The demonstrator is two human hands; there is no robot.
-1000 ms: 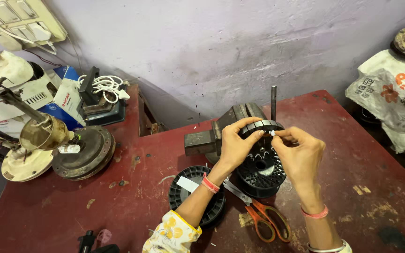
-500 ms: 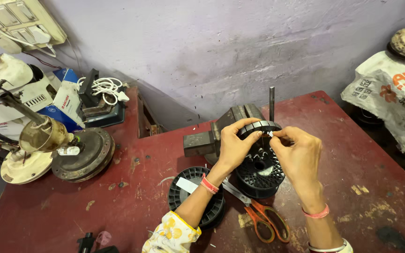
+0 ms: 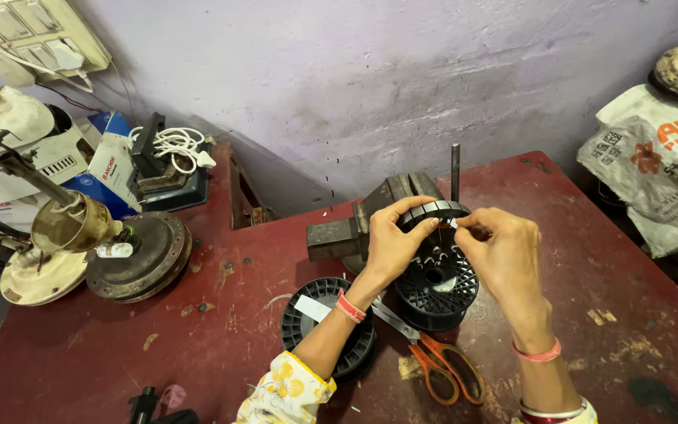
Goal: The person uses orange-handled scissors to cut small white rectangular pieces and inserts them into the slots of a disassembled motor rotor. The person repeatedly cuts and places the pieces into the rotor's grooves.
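Note:
My left hand point(image 3: 392, 242) grips a dark slotted metal ring point(image 3: 433, 212), held over a bench vise point(image 3: 370, 220). My right hand point(image 3: 502, 255) pinches a small white strip point(image 3: 453, 224) at the ring's rim. Just below the hands stands a black plastic spool point(image 3: 438, 284). A second black spool point(image 3: 317, 322) lies flat under my left forearm. Orange-handled scissors point(image 3: 442, 367) lie on the red table point(image 3: 198, 338) between my forearms.
A thin metal rod point(image 3: 455, 171) rises behind the ring. At the left lie a fan motor housing point(image 3: 139, 255), a brass-coloured part point(image 3: 68, 224), boxes and a white cable point(image 3: 174, 145). A printed white sack point(image 3: 657, 169) hangs at the right. A switchboard point(image 3: 29, 35) is on the wall.
Both hands stay at the ring with only slight finger movement; the view has shifted a little.

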